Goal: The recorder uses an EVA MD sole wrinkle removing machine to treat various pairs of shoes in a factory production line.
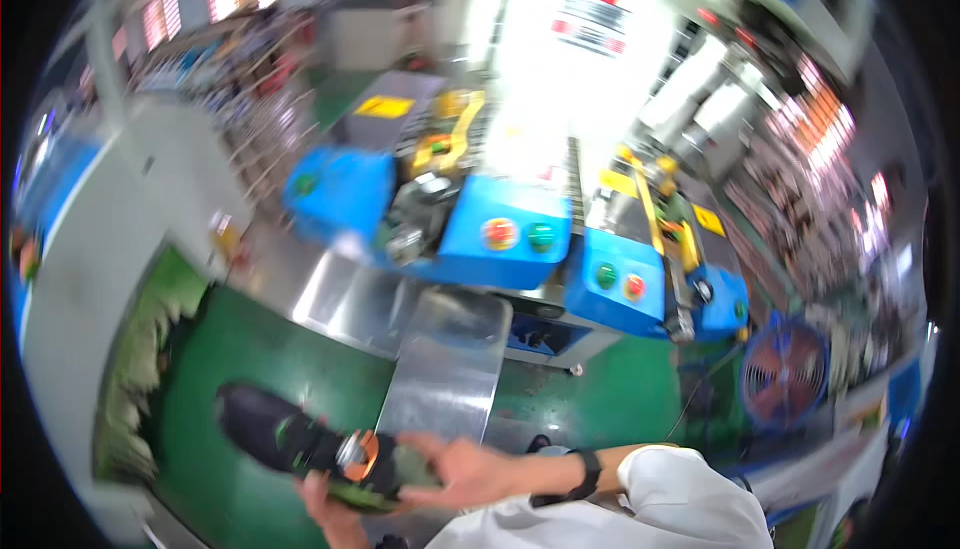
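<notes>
A black shoe [270, 434] with green touches is held low in front of me, its toe pointing to the far left. A shiny metal and orange piece [357, 456] shows at its opening; motion blur hides what it is. My left hand [335, 514] grips the shoe from below and near its middle. At the heel end, my right hand [460, 471] is closed round the shoe's back, fingers along the far side and thumb on the near side.
Ahead stands a blue machine [505, 234] with red and green buttons and clamps. A metal shelf [445, 359] juts from it toward me. A blue fan [785, 374] stands right; a white machine [75, 269] stands left. Racks [270, 109] of goods lie behind.
</notes>
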A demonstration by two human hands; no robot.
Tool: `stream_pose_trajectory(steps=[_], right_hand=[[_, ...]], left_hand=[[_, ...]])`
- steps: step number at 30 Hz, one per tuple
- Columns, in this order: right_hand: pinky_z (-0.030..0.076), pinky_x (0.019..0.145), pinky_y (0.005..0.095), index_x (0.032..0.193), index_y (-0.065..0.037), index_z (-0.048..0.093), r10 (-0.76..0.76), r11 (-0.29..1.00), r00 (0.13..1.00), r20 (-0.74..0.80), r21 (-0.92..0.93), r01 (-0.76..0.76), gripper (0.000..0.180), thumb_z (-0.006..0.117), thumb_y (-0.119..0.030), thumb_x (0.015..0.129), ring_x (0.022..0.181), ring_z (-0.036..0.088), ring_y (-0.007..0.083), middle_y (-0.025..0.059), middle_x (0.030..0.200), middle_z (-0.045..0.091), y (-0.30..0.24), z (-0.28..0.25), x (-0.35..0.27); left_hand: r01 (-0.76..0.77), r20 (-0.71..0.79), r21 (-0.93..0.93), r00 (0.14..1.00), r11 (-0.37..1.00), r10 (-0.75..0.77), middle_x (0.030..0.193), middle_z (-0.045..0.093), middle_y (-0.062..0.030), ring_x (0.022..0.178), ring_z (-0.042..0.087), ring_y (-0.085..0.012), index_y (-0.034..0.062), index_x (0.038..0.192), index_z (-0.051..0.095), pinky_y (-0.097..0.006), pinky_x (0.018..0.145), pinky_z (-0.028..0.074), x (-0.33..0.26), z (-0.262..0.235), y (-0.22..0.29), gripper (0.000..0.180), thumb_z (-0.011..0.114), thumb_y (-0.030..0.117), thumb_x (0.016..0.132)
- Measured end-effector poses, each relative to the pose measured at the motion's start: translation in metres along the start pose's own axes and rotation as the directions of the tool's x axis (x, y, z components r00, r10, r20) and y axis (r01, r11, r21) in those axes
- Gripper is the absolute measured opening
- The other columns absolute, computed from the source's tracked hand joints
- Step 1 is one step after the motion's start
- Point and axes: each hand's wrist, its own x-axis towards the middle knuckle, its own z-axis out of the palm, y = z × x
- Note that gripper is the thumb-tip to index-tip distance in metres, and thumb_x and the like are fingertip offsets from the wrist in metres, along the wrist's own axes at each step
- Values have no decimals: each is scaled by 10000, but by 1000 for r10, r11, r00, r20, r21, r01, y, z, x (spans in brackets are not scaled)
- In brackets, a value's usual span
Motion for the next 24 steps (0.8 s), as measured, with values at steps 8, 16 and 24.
stream_pose_trajectory(steps=[8, 16, 24], right_hand=[[348, 1058, 330, 1406, -32, 330, -245, 817, 926, -287, 454, 356, 706, 679, -155, 804, 1205, 460, 194, 127, 1316, 497, 104, -81, -90], [455, 961, 340, 1336, 31, 429, 245, 412, 806, -539, 810, 417, 646, 731, -71, 774, 1083, 571, 200, 97, 1192, 588, 239, -212, -270], [536, 856, 393, 1300, -11, 445, 430, 460, 204, -880, 408, 789, 641, 640, 38, 691, 1001, 636, 259, 126, 1136, 603, 268, -316, -398]], left_hand=[[291, -60, 335, 956, 896, -288, 1261, 546, -202, 1150, 545, -311, -78, 1273, 488, -440, 966, 456, -19, 144, -54, 484, 544, 250, 922], [189, 364, 272, 888, 944, -282, 1477, 318, -223, 1372, 344, -299, 8, 1460, 210, -418, 1131, 272, -9, 352, -186, 634, 528, 97, 918], [44, 450, 799, 617, 599, -646, 1349, 447, -283, 1270, 441, -314, -68, 1355, 322, -342, 1038, 362, 133, 583, -349, 689, 646, 155, 789]])
